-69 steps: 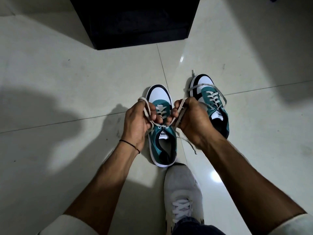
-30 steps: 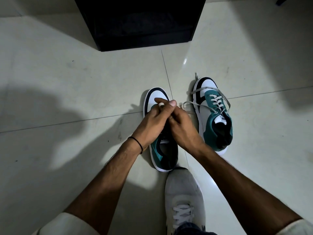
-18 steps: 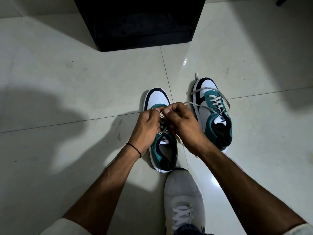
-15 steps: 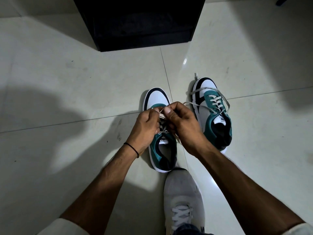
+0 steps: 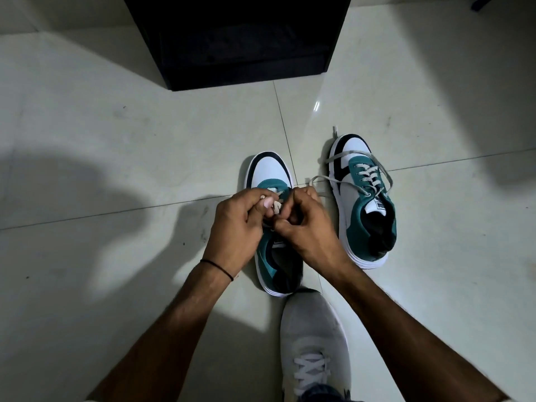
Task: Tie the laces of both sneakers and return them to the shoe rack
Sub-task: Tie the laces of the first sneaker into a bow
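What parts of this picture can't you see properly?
All in the head view:
- Knot on the left sneaker: hidden by the left hand and right hand.
- Inside the black rack: too dark, cut off by the top edge.
- Logo on the right sneaker: partly hidden, too small to read.
- Grey shoe: cut off at the bottom.

Both forearms reach forward and converge low in the middle of the view. The left hand is curled, thumb and fingertips pinched together, knuckles up (a thin black band circles that wrist). The right hand presses right against it, fingers folded in tight, thumb tucked toward the left fingertips. Pale sleeve edges show near both elbows.
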